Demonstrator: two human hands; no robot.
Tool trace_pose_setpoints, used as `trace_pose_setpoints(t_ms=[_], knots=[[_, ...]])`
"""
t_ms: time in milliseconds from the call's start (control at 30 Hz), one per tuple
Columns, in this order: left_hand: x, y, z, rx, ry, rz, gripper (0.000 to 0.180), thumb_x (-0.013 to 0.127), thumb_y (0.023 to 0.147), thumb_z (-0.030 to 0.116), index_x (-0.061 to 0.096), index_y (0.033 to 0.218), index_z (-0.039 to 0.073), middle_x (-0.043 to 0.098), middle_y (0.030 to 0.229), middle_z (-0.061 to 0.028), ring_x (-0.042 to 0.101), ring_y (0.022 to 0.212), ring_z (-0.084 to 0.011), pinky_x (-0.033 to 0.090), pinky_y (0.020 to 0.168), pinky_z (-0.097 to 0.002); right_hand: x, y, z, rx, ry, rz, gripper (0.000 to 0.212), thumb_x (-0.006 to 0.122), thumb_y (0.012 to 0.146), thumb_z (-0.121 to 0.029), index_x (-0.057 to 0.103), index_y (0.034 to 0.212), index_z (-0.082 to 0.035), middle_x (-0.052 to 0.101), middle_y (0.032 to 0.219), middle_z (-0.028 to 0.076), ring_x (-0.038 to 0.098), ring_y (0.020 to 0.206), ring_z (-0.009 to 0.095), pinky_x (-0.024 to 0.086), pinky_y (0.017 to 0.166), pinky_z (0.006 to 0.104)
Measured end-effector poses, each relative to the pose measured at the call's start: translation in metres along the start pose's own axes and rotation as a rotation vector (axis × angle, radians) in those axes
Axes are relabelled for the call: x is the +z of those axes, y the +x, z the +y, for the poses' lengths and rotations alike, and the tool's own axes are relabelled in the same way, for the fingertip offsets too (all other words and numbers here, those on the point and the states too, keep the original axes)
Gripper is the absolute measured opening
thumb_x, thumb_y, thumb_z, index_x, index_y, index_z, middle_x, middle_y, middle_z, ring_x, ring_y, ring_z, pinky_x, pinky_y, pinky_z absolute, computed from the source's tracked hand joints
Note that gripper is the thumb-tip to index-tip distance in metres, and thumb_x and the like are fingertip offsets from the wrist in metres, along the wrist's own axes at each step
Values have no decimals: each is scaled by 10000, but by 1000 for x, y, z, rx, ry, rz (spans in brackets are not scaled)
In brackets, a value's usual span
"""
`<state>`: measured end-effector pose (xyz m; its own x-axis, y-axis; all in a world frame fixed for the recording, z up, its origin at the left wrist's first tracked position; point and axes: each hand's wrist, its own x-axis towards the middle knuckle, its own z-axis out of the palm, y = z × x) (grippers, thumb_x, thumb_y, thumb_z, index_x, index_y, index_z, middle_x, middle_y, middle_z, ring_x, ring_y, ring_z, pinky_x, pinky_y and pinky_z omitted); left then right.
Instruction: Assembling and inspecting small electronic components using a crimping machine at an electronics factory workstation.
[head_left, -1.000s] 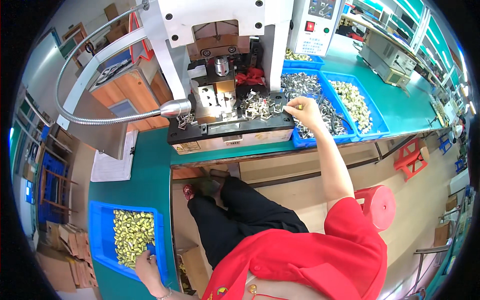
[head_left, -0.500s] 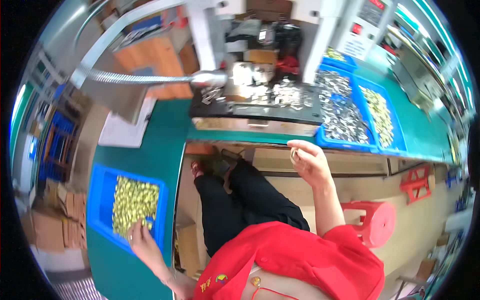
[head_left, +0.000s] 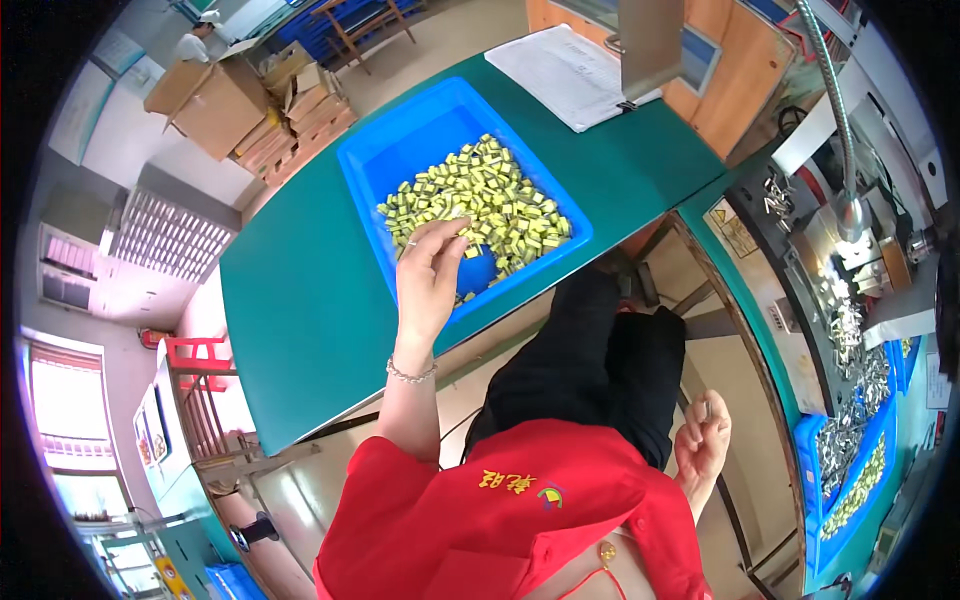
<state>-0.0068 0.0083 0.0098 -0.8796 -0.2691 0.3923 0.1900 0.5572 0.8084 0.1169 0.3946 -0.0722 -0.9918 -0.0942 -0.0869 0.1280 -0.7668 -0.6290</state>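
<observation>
A blue tray (head_left: 365, 165) on the green table holds a heap of small yellow-green blocks (head_left: 500, 200) with dark sides. My left hand (head_left: 430, 270) reaches over the tray's near side, its fingers bent together with the tips down at the blocks. Whether a block sits between thumb and finger is too small to tell. Beside it a bare patch of blue tray bottom shows. Away to the right, above my lap, my right hand (head_left: 703, 445) is raised with curled fingers, thumb and forefinger pressed together. What they hold, if anything, cannot be made out.
A clipboard with paper (head_left: 570, 75) lies beyond the tray. At the right stands a lit machine bed (head_left: 790, 280) strewn with metal pieces, with more blue trays (head_left: 812, 550) and a bendy lamp (head_left: 850, 215). Cardboard boxes (head_left: 215, 105) and another person (head_left: 195, 42) are far left.
My view has turned left toward the tray of blocks. My right hand has come back from beside the machine to above my lap. My left hand stays at the blocks.
</observation>
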Motion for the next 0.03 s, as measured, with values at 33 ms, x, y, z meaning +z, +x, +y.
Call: trace_pose_setpoints(t_ms=[33], knots=[[-2, 1, -1, -90, -71, -18, 216, 591, 898, 31, 662, 1102, 44, 613, 1050, -105, 604, 819, -156, 479, 691, -241, -3, 2, 2, 16, 8, -97, 651, 699, 857, -236, 387, 1396, -48, 478, 842, 56, 386, 568, 66, 298, 425, 145]])
